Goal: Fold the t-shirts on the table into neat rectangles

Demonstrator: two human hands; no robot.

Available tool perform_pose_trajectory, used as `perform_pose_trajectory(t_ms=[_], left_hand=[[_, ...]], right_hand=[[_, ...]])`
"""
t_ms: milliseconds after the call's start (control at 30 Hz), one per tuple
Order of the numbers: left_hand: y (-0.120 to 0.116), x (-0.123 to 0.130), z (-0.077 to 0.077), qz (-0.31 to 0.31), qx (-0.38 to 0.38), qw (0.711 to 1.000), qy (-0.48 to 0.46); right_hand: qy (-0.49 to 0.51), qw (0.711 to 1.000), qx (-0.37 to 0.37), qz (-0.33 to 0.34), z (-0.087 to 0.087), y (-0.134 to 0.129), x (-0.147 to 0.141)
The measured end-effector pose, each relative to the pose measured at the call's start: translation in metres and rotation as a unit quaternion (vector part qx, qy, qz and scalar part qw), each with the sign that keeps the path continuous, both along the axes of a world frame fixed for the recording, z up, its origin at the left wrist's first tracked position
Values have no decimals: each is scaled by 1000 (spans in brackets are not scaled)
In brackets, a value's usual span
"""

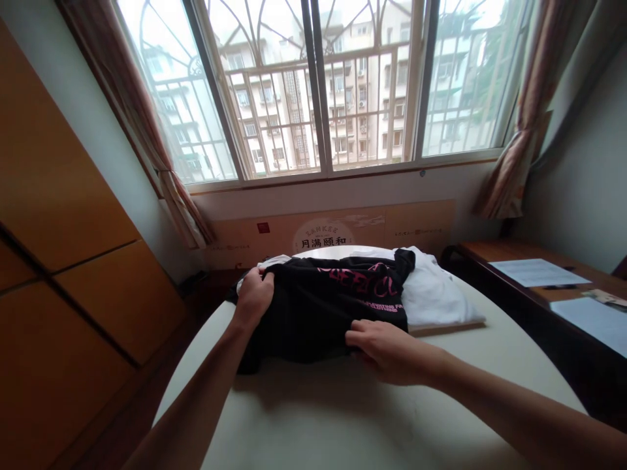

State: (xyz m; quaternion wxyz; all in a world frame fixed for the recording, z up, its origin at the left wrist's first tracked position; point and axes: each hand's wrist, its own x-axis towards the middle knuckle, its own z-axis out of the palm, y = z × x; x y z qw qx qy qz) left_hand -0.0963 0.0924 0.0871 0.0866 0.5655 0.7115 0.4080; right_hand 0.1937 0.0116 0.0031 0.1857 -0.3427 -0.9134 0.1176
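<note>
A black garment [313, 313] with pink lettering is spread, rumpled, over the far half of a round white table [333, 418]. My left hand [255, 294] pinches its upper left part, fingers closed on the cloth. At its near right edge my right hand [386, 349] grips the fabric, with the fingertips partly hidden. White clothing [435, 294] lies on a thin flat board [448, 328] to the right, partly under the black cloth. A bit of white fabric [277, 261] shows beyond my left hand.
To the right stands a brown wooden desk [514, 254] with paper sheets [539, 272] and a pen. Orange cabinets [98, 294] are on the left. Behind the table, a printed cardboard panel [362, 228] leans below a barred window with tied curtains.
</note>
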Motion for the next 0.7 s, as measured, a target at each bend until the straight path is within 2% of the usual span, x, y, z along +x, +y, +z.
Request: perform_pose_trajectory(t_ms=[67,167,233,300,367,400,467,533,600,667,700], left_hand=[[-1,-1,3,-2,4,1000,-3],[-10,3,9,-41,17,999,-15],[-24,10,15,-82,26,996,-17],[-41,19,22,-153,-10,988,1],[-60,30,28,-236,-95,965,67],[-69,36,29,-258,-125,950,120],[-88,51,30,-245,-113,937,223],[-106,71,24,-233,-54,934,266],[-122,93,13,-297,-47,919,257],[-131,110,-2,-366,-74,890,260],[-131,116,-9,-373,-84,884,271]], right_hand=[[152,986,-73,-12,15,4,14],[382,913,-130,-65,45,3,41],[497,856,-113,-91,63,1,61],[571,809,-68,-120,75,0,79],[611,780,-32,-134,81,0,91],[621,772,-21,-133,81,0,94],[617,776,-5,-129,79,1,94],[586,798,21,-140,76,0,88],[540,822,66,-165,73,-3,79],[489,845,117,-181,73,-8,71],[461,858,140,-179,73,-10,68]])
